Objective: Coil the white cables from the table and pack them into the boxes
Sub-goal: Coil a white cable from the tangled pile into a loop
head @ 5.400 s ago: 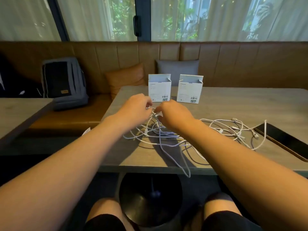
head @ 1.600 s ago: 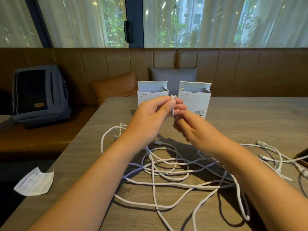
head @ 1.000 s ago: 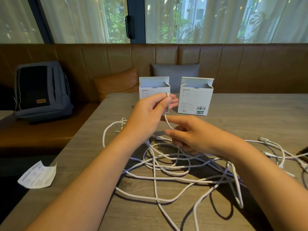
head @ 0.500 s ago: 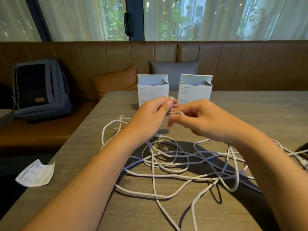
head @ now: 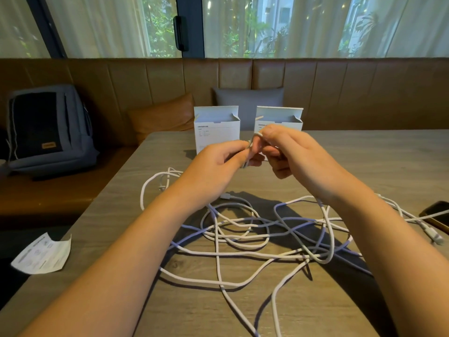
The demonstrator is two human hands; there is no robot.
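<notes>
Two open white boxes (head: 217,128) stand at the far side of the table (head: 364,166); tangled white cables (head: 243,237) sprawl nearer. Above them, left hand (head: 213,166) and right hand (head: 291,152) both pinch one cable end (head: 252,144).

A single head-worn camera is looking forward and down along both forearms, sitting close over the near edge of the table (head: 364,152) — that edge is falling out of the bottom of the picture. It is facing the far edge, the bench seat (head: 340,93) and the curtained window (head: 291,25) beyond — the wide lens is bowing the table's left edge outward.
</notes>
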